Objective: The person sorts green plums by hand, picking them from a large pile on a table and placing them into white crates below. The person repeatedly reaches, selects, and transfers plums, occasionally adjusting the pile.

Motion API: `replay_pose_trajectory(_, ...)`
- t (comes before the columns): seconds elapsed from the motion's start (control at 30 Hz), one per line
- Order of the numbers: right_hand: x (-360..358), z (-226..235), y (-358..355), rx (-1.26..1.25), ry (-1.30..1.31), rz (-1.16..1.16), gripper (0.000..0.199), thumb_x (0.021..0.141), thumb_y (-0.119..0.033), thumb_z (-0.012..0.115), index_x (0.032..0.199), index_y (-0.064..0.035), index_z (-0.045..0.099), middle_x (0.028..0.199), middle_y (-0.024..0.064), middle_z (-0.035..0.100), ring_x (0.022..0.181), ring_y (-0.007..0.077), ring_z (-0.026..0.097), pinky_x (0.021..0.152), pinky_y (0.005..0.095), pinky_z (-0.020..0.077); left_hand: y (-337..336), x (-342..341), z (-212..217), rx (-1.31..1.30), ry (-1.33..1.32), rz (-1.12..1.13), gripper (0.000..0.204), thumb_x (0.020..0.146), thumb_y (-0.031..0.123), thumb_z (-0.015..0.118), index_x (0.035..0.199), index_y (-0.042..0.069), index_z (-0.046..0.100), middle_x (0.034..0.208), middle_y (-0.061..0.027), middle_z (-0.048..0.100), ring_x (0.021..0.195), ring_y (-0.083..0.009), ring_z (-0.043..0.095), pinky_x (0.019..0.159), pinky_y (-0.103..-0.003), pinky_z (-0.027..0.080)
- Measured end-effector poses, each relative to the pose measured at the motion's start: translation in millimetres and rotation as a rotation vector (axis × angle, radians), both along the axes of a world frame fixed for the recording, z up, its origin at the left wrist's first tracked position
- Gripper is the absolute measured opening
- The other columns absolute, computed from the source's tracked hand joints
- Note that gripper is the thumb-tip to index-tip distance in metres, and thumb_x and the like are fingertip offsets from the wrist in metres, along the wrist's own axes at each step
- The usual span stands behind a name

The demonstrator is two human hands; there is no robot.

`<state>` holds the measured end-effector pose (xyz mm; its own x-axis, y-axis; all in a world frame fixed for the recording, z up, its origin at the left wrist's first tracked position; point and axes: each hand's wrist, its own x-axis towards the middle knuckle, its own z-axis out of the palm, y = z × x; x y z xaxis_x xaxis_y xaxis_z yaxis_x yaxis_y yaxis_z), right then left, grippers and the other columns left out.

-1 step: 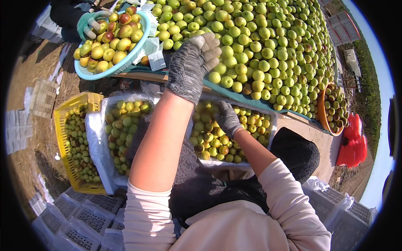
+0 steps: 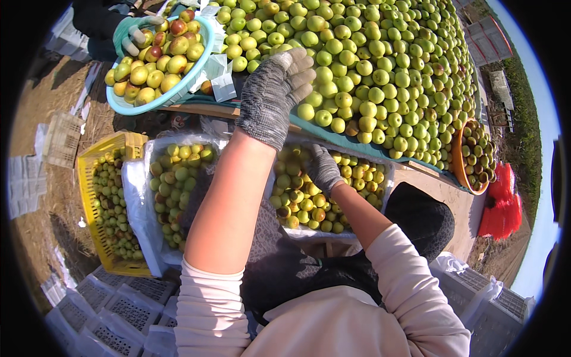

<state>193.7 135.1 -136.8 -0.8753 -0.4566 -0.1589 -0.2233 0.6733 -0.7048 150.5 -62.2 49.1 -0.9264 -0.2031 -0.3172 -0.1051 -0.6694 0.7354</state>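
My left hand [image 2: 278, 95], in a grey knit glove, is held over the near edge of a large heap of green jujubes [image 2: 375, 77]. Its fingers are apart and slightly bent, with nothing visible in them; the thumb is hidden. My right hand [image 2: 324, 169], gloved too, reaches into a crate lined with white padding [image 2: 388, 184] and is among yellow-green and brown-blotched jujubes [image 2: 303, 204]. The right fingertips point away and are mostly out of sight, so I cannot tell what they hold.
At the upper left, another person's gloved hand [image 2: 131, 35] is over a light blue basin [image 2: 122, 107] of redder jujubes. A second lined crate [image 2: 140, 196] and a yellow crate [image 2: 95, 220] stand left. An orange basket [image 2: 459, 157] is at right. Grey crates [image 2: 128, 312] lie behind.
The other person's gloved hand has shifted slightly right over the blue basin. My own hands show no clear movement.
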Motion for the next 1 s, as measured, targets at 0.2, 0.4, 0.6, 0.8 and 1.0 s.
replay_pose_trajectory(0.2, -21.5, -4.3, -19.2, 0.375, 0.151, 0.281, 0.031, 0.084, -0.02, 0.055, 0.112, -0.0074, 0.057, 0.098, 0.0193, 0.064, 0.096, 0.0379, 0.059, 0.084, 0.0466, 0.046, 0.6, -3.4, 3.6, -0.002, -0.04, -0.015, 0.041, 0.097, 0.029, 0.042, 0.125, 0.001, 0.054, 0.116, -0.0113, 0.064, 0.099, -0.0232, 0.065, 0.083, -0.035, 0.053)
replay_pose_trajectory(0.4, -18.3, -2.0, -12.6, 0.356, 0.145, 0.239, 0.026, 0.08, -0.021, 0.059, 0.102, -0.0069, 0.059, 0.09, 0.0195, 0.064, 0.09, 0.0375, 0.06, 0.08, 0.0479, 0.0468, 4.0, -5.0, -5.5, -0.006, -0.057, -0.008, 0.036, 0.096, 0.027, 0.047, 0.122, 0.004, 0.056, 0.114, -0.0112, 0.064, 0.097, -0.0217, 0.065, 0.081, -0.033, 0.055)
replay_pose_trajectory(0.6, -20.2, -8.7, -20.5, 0.442, 0.214, 0.329, 0.016, 0.086, -0.015, 0.049, 0.098, -0.0083, 0.058, 0.085, 0.018, 0.064, 0.081, 0.0366, 0.063, 0.071, 0.0468, 0.0498, 6.8, -8.2, -14.0, 0.013, -0.085, -0.06, 0.044, 0.088, 0.034, 0.059, 0.123, 0.007, 0.057, 0.115, -0.007, 0.063, 0.09, -0.0148, 0.064, 0.076, -0.028, 0.053)
replay_pose_trajectory(0.8, -23.7, -12.9, -21.8, 0.426, 0.167, 0.373, 0.018, 0.087, -0.015, 0.048, 0.102, -0.0098, 0.057, 0.082, 0.0184, 0.065, 0.081, 0.0382, 0.064, 0.07, 0.049, 0.05, 8.3, -2.1, -14.5, 0.044, -0.061, -0.074, 0.035, 0.093, 0.023, 0.056, 0.122, 0.005, 0.057, 0.11, -0.0078, 0.067, 0.09, -0.0176, 0.067, 0.074, -0.03, 0.056)
replay_pose_trajectory(1.0, -9.9, 11.2, -4.2, 0.337, 0.23, 0.287, 0.03, 0.079, -0.018, 0.06, 0.109, -0.0114, 0.058, 0.099, 0.0169, 0.061, 0.09, 0.0371, 0.06, 0.077, 0.0457, 0.0489, 12.6, -2.6, -24.1, 0.016, -0.069, -0.079, 0.038, 0.089, 0.025, 0.06, 0.122, 0.006, 0.058, 0.106, -0.0056, 0.067, 0.085, -0.0149, 0.066, 0.072, -0.029, 0.056)
